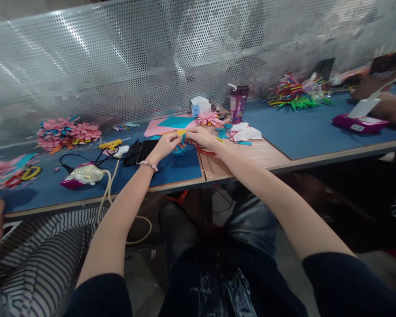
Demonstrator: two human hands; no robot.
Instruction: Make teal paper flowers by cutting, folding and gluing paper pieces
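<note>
Both of my hands meet over the blue table mat, with a small blue paper piece (179,151) between them. My left hand (167,143) has its fingers pinched at the left side of the piece. On the other side my right hand (199,136) closes its fingers on the top of the same piece. Part of the piece hangs below the fingertips. Behind the hands lie pink paper (153,127) and blue paper sheets (176,122). A black phone-like object (147,150) is beside my left wrist.
A yellow glue gun (111,144), a purple power strip (73,181) with cables and pink paper bundles (57,134) are left. A purple cup (238,105), tissues (246,132) and colourful strips (293,94) stand or lie right. People sit on both sides.
</note>
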